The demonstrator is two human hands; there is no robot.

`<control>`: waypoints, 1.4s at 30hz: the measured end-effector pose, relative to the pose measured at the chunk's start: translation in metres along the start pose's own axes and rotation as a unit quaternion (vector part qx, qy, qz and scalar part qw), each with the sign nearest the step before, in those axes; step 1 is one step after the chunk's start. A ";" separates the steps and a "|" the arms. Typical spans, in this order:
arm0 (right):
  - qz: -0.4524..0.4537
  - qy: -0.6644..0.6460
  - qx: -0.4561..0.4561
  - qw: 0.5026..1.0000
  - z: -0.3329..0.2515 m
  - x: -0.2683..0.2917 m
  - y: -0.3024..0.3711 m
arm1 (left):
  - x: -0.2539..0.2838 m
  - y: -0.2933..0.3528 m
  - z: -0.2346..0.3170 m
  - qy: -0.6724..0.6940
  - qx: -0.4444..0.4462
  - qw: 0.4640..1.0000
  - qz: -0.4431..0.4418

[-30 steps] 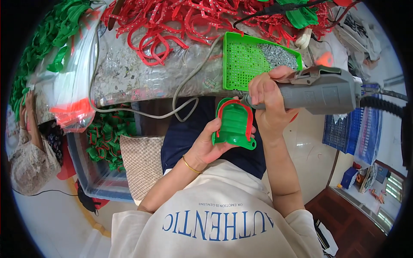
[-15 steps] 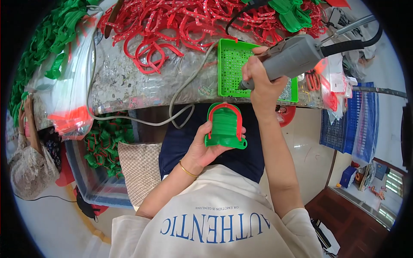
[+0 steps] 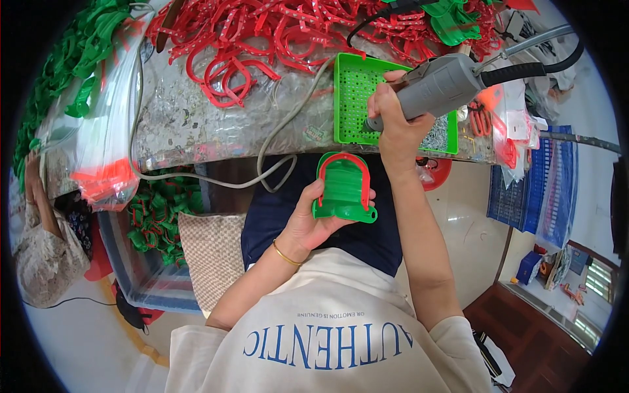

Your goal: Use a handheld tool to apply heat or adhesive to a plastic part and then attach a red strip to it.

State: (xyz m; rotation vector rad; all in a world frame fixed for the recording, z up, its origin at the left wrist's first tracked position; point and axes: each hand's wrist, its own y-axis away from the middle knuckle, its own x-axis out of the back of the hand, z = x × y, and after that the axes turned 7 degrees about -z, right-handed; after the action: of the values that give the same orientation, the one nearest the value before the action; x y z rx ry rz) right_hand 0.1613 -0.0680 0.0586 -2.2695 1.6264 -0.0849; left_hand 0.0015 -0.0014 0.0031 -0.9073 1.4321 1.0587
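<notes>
In my left hand [image 3: 308, 209] lies a green plastic scoop-shaped piece [image 3: 344, 187], with a red U-shaped band [image 3: 364, 177] running along its inner edge. The thumb and fingers hold it from both sides, above my lap. My right hand [image 3: 401, 128] is wrapped round a grey electric screwdriver [image 3: 439, 88], tilted with its nose down and left. That nose sits over a green perforated tray [image 3: 337, 105]; its very tip is hard to make out. Small metal screws [image 3: 435, 136] lie heaped in the tray's right part, partly behind my right hand.
Red studded bands [image 3: 288, 33] pile up at the back of the worktable [image 3: 183, 118]. Green pieces [image 3: 78, 52] and clear plastic bags [image 3: 108, 144] cover its left. A grey cable [image 3: 262, 154] loops over the front edge. A blue crate [image 3: 124, 262] holds green-and-red pieces. Another person's arm [image 3: 39, 196] shows far left.
The screwdriver's nose has shifted slightly left and down over the tray. My left hand keeps its grip on the green scoop-shaped piece, almost unmoved.
</notes>
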 end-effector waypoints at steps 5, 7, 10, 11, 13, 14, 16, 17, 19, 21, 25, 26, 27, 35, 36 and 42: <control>0.000 0.009 -0.001 1.000 0.002 -0.001 0.001 | 0.005 -0.001 0.001 0.009 0.004 1.000 -0.002; 0.006 0.008 -0.001 1.000 0.001 -0.001 0.001 | 0.006 -0.002 0.001 0.011 0.005 1.000 -0.001; 0.005 0.013 0.002 1.000 0.004 -0.001 0.001 | 0.006 -0.002 0.001 0.011 0.003 1.000 0.003; 0.004 0.012 0.000 1.000 0.004 -0.002 0.001 | 0.006 -0.001 0.001 0.009 0.001 1.000 0.007; -0.003 0.008 -0.007 1.000 0.001 -0.001 0.001 | 0.007 -0.001 0.001 0.008 0.000 1.000 0.008; -0.004 0.008 -0.008 1.000 0.001 0.000 0.000 | 0.007 -0.002 0.001 0.005 -0.001 1.000 0.009; -0.010 0.026 0.005 1.000 -0.001 0.002 -0.001 | 0.006 -0.001 0.001 0.005 -0.002 1.000 0.008; -0.010 0.026 0.004 1.000 -0.005 0.002 -0.001 | 0.006 -0.001 0.001 0.005 -0.002 1.000 0.006; 0.010 0.012 0.020 1.000 -0.023 -0.003 -0.002 | 0.006 -0.002 0.000 0.005 -0.006 1.000 0.007; -0.002 0.000 0.025 1.000 -0.040 -0.004 0.000 | 0.004 -0.002 0.000 0.007 -0.009 1.000 0.007; -0.031 -0.019 -0.006 0.999 -0.073 -0.009 0.022 | -0.003 0.001 0.001 -0.010 -0.017 1.000 0.008; -0.054 -0.036 -0.020 0.998 -0.079 -0.008 0.030 | -0.003 0.002 0.001 -0.012 -0.019 1.000 0.008; -0.067 -0.034 -0.017 0.997 -0.082 -0.006 0.037 | -0.005 0.002 0.001 -0.011 -0.017 1.000 0.007; -0.064 -0.036 -0.046 0.996 -0.082 0.003 0.068 | -0.009 0.004 -0.002 -0.021 -0.037 0.999 -0.005; -0.064 -0.028 -0.046 0.996 -0.080 0.004 0.069 | -0.009 0.005 -0.002 -0.022 -0.037 0.999 -0.005; -0.058 -0.026 -0.043 0.997 -0.080 0.004 0.070 | -0.009 0.006 -0.004 -0.024 -0.038 0.999 -0.007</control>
State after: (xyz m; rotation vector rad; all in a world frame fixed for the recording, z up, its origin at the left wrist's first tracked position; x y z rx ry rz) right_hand 0.0791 -0.1109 0.1117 -2.4101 1.4979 0.0158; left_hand -0.0043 -0.0040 0.0124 -0.9388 1.3521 1.1226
